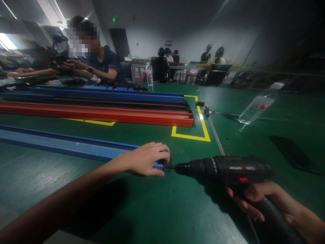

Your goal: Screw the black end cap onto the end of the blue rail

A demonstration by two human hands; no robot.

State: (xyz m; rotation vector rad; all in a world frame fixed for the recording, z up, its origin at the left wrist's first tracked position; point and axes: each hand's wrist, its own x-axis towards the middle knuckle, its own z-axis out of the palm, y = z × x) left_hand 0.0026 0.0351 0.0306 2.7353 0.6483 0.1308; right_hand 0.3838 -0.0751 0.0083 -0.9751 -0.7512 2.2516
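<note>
My left hand [149,157] is wrapped over the right end of a long blue profile rail [83,145] lying on the green table. At that end sits a small dark end piece [167,165], partly covered by my fingers. My right hand [264,200] grips the handle of a black cordless drill [236,167], held level and pointing left. Its bit reaches the end piece; whether it sits in a screw is too small to tell.
Orange rails [152,117] and more blue rails [114,96] lie behind, near yellow tape [203,123]. A tilted-looking water bottle [261,105], a dark flat object [294,152] and small black parts [207,111] are to the right. A person [104,64] sits across the table.
</note>
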